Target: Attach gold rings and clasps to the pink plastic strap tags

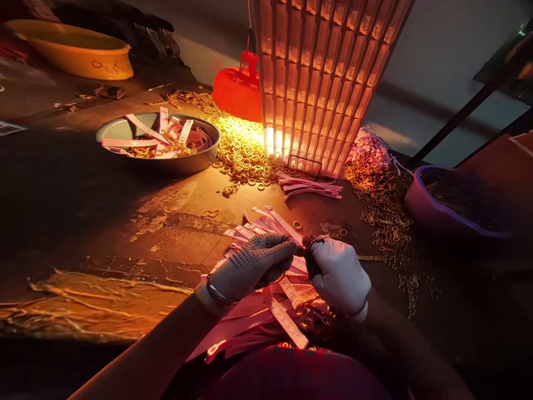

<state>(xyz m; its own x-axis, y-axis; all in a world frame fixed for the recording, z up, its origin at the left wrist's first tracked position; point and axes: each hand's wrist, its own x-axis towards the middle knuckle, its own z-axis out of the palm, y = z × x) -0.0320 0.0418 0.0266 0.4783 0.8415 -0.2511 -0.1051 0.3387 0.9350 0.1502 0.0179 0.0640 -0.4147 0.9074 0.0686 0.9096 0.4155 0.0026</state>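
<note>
My left hand (pixel 258 258), in a dotted work glove, is closed in a pinch. What lies between its fingertips is too small to make out. Close beside it, my right hand (pixel 341 272), in a white glove, grips a dark hand tool (pixel 310 255) whose kind is mostly hidden by the fingers. The two hands nearly meet at the tool's tip. Under them, a heap of flat printed straps (pixel 287 322) spreads over my lap and the front of the work surface. A brass-coloured ring (pixel 297 225) lies just beyond the hands.
A metal bowl (pixel 158 163) of straps and hooks stands at left. A red lamp (pixel 237 91) lights a pile of rings (pixel 241 150). Behind leans a ribbed panel (pixel 320 83). Metal clasps (pixel 383 205) and a purple basin (pixel 449 214) are at right, a yellow tub (pixel 91 58) far left.
</note>
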